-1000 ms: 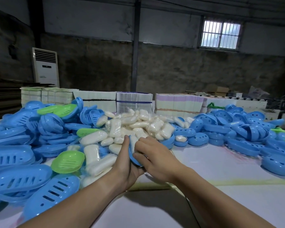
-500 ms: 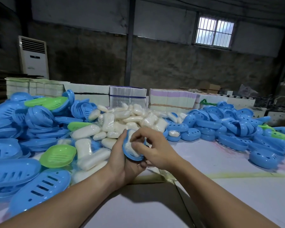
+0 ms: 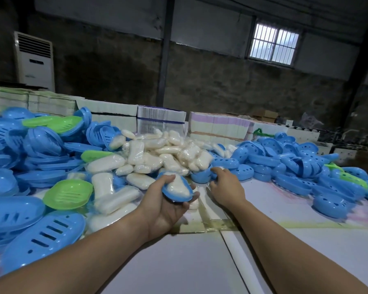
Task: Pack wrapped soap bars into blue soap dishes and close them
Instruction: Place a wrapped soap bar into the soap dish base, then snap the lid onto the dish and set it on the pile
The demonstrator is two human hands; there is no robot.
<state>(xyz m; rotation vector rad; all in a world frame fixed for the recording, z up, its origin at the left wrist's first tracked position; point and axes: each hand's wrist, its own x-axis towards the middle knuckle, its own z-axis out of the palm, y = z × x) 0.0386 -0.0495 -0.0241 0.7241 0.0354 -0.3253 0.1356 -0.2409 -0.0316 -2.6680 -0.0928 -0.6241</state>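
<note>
while left grip (image 3: 166, 200) cups a soap-filled dish (image 3: 176, 188), right grip (image 3: 225, 185) hangs loose over white table (image 3: 285, 240).

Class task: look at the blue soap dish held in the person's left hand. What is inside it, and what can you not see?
Inside the blue soap dish lies one wrapped soap bar. The left hand grips the dish, no lid on. The thumb covers the bar's near end, and the bar hides the dish's floor.

No text, label, brand or number can be read anywhere. The white air conditioner (image 3: 34, 60) by the wall bears a small dark panel, too blurred to read.
</note>
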